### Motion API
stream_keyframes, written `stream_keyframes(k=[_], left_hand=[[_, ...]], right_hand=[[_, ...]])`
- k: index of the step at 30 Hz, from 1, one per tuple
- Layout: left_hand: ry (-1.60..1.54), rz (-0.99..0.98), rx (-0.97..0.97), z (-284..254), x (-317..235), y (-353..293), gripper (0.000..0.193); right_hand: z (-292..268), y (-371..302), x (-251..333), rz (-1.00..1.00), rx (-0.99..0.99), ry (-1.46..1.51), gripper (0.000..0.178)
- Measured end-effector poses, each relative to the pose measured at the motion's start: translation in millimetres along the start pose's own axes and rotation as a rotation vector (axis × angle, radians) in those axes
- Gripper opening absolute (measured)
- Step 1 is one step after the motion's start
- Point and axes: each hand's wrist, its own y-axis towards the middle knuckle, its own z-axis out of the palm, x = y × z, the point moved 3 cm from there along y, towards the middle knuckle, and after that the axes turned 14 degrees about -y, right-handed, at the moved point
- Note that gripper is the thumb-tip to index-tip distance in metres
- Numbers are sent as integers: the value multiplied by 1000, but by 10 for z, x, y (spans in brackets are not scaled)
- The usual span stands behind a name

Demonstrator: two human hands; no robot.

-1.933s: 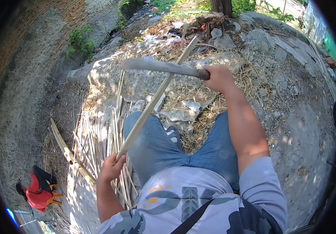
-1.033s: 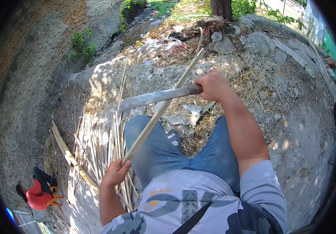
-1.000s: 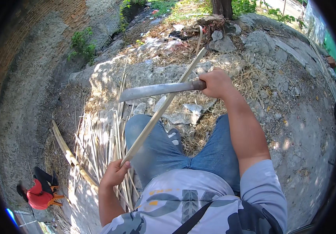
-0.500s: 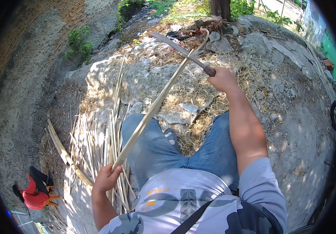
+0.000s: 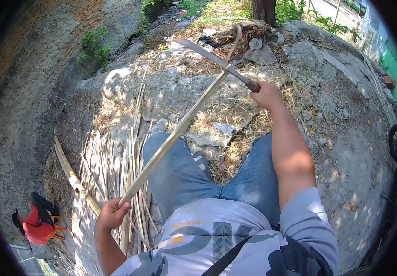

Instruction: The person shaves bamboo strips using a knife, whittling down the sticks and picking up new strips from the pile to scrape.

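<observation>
My left hand (image 5: 112, 213) grips the near end of a long pale strip of split bamboo (image 5: 168, 144), which slants up and away across my left thigh. Around the wooden handle of a machete (image 5: 217, 60) my right hand (image 5: 267, 95) is closed. The machete's long blade points up and to the left. It crosses the bamboo near the strip's far part, touching it close to the handle. Beyond the blade a thin end of the strip curls upward.
Several split bamboo strips (image 5: 125, 170) lie in a heap at my left, beside a thicker bamboo piece (image 5: 73, 177). A person in red (image 5: 37, 225) sits on an orange stool (image 5: 58, 228) at lower left. Ahead are stones (image 5: 260, 54), dry shavings and a tree trunk (image 5: 264, 11).
My left hand has moved down and left, drawing the bamboo strip back along the machete. My right hand has shifted slightly to the right with the machete. The strip's far end now curls more upright.
</observation>
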Motion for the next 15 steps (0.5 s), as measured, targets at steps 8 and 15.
stream_keyframes(k=[8,15], left_hand=[[143,-39,-29,27,102,150,40],[168,64,-12,298,157,353,38]], right_hand=[[-236,-111,243,165,93,-97,31],[30,-203,605,-350,-42,-88,20]])
